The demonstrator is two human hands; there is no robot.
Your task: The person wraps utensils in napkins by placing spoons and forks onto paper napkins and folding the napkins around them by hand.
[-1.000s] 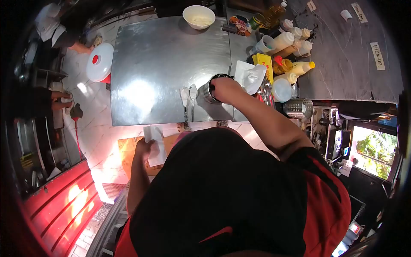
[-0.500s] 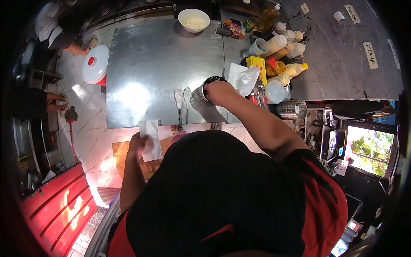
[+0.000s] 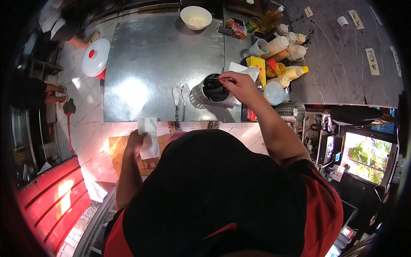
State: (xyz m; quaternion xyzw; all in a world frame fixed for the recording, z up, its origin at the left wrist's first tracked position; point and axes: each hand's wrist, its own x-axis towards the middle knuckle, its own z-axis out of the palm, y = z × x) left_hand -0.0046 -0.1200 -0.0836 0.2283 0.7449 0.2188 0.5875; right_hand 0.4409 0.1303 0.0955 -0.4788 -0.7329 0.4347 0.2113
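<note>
A folded white paper strip (image 3: 148, 139), perhaps a napkin or sleeve, is held upright by my left hand (image 3: 136, 142) off the near edge of the metal table (image 3: 162, 55). My right hand (image 3: 242, 88) is at the rim of a round metal canister (image 3: 198, 95), fingers pinched together on a thin dark item. Glossy black contents (image 3: 214, 89) fill the canister; their kind is unclear. Left of it, two spoons (image 3: 184, 92) lie side by side with whitish bowls. Behind my right hand is white paper (image 3: 236, 67), partly hidden.
A white bowl (image 3: 196, 18) stands at the table's far edge. Sauce bottles (image 3: 278, 45), a yellow box (image 3: 257, 66) and a perforated metal holder (image 3: 293, 112) crowd the right side. A lidded white-and-red container (image 3: 95, 60) is at the left, near another person's hand (image 3: 79, 42).
My right hand has drawn back to the right from inside the canister to its rim, uncovering the black contents. My left hand still holds the white paper in nearly the same place.
</note>
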